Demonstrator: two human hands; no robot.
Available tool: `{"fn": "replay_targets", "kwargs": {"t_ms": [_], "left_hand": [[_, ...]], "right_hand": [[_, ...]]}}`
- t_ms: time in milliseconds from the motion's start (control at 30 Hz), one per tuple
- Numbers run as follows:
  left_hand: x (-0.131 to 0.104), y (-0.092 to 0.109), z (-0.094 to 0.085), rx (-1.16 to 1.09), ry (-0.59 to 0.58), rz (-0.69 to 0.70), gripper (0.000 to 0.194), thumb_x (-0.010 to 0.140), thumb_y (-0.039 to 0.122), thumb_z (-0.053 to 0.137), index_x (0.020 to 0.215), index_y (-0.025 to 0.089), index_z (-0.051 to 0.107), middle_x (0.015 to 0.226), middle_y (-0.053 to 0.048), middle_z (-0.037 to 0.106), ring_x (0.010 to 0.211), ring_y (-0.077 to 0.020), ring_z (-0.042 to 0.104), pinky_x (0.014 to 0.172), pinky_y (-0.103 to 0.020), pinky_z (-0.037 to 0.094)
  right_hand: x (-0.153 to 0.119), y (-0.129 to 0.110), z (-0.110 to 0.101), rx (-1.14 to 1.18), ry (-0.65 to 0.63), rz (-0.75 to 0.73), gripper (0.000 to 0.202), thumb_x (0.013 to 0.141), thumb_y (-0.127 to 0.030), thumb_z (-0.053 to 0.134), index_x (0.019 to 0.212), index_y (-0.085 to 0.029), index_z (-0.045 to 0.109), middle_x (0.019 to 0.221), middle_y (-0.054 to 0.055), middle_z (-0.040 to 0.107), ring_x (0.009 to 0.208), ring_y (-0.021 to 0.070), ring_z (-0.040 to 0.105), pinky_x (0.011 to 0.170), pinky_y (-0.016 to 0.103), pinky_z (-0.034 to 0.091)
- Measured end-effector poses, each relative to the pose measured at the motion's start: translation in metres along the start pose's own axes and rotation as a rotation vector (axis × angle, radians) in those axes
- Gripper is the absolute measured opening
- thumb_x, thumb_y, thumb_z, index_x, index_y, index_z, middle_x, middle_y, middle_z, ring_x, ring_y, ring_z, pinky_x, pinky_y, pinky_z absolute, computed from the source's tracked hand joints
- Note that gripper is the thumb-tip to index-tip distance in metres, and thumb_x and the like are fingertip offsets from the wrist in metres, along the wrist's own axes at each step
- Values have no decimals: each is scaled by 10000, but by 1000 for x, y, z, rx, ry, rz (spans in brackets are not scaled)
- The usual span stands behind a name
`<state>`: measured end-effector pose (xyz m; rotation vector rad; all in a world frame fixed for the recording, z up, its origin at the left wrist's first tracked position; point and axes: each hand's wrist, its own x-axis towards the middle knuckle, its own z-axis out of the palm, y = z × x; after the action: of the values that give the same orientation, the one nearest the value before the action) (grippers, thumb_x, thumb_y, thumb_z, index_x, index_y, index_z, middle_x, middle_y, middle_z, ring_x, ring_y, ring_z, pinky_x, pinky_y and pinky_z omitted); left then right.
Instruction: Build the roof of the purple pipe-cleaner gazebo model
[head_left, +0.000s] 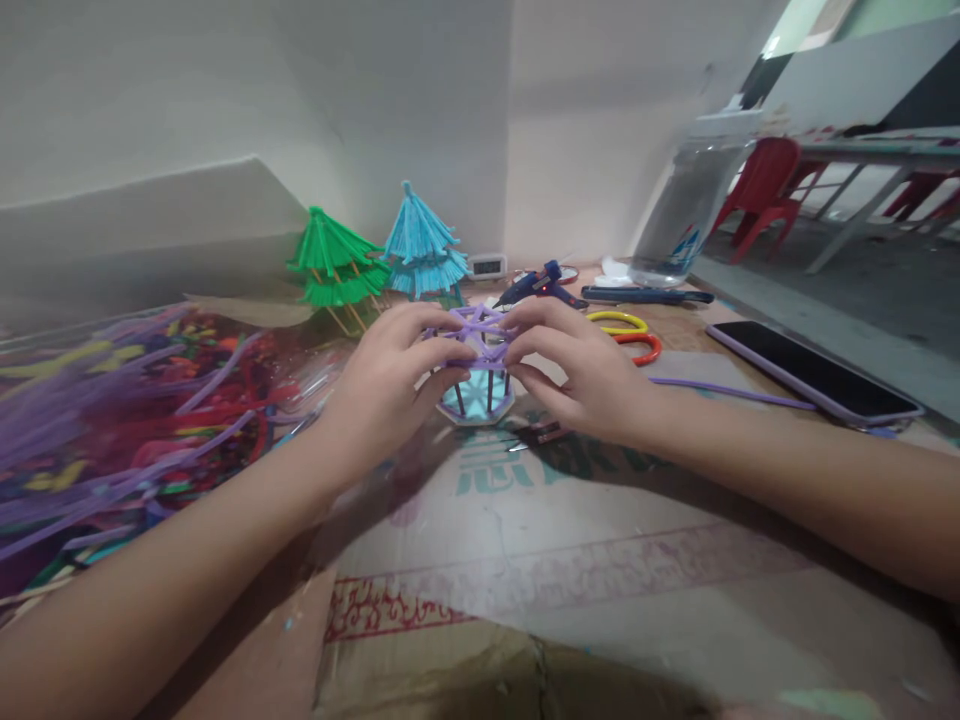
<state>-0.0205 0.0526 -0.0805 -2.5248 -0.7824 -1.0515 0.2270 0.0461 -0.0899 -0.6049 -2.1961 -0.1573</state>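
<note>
A small pavilion-like frame stands on the table, with a purple pipe-cleaner top [486, 345], thin dark posts and a light-blue octagonal base [480, 398]. My left hand [386, 375] has its fingers and thumb closed on the left edge of the purple top. On the opposite edge, the fingertips of my right hand [581, 370] grip the same top. My fingers hide parts of both sides. Just in front of the base lies a small dark tool [541, 433] with thin metal tips, its kind unclear. Behind stand a green tiered roof model [334, 255] and a blue one [424, 245].
Bagged pipe cleaners [150, 420] heap up at left. A glue gun [536, 285], small digital clock [487, 266], dark-blue cutter-like tool [649, 295] and clear plastic container [686, 210] stand behind. Scissors handles [645, 350], a loose purple pipe cleaner [731, 388] and a phone [814, 370] lie right.
</note>
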Motion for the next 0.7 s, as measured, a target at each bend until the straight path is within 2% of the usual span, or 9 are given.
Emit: {"fn": "replay_targets", "kwargs": {"t_ms": [100,267,433,533,700], "left_hand": [[0,0,-1,-3,-10,-4,126,1011,264,605,1063,272,719,1194,-42,690,1160,-216,630,1014,-432,521],[-1,-2,0,-10,-23,-19,136,1006,266,606,1075,280,722,1203,-42,690,1168,-225,623,1030,-444,507],[6,4,-6,-19,-41,-51,163,983,363,645,1092,264,715,1221,-62,683,1207,-255,610,1063,-470,491],[14,8,-9,-50,-45,-56,122,984,318,630,1039,262,724,1219,-54,680,1215,-246,609,1078,-461,477],[24,11,-9,-79,-121,-52,81,945,238,644,961,230,723,1173,-56,690,1163,-240,630,1047,-443,477]], "right_hand": [[0,1,2,4,32,46,68,965,-184,565,946,-233,608,1167,113,635,1140,243,627,941,434,532],[2,2,5,49,45,90,76,951,-176,571,933,-240,609,1066,77,689,1095,254,645,953,448,516],[2,1,5,56,28,146,65,939,-188,605,916,-247,620,1024,61,725,1045,255,665,939,443,515],[2,2,5,55,23,147,53,945,-199,612,925,-247,621,1040,62,732,1052,252,667,933,435,513],[2,4,5,74,48,132,50,952,-202,614,918,-238,614,997,56,738,1005,236,677,918,413,514]]}}
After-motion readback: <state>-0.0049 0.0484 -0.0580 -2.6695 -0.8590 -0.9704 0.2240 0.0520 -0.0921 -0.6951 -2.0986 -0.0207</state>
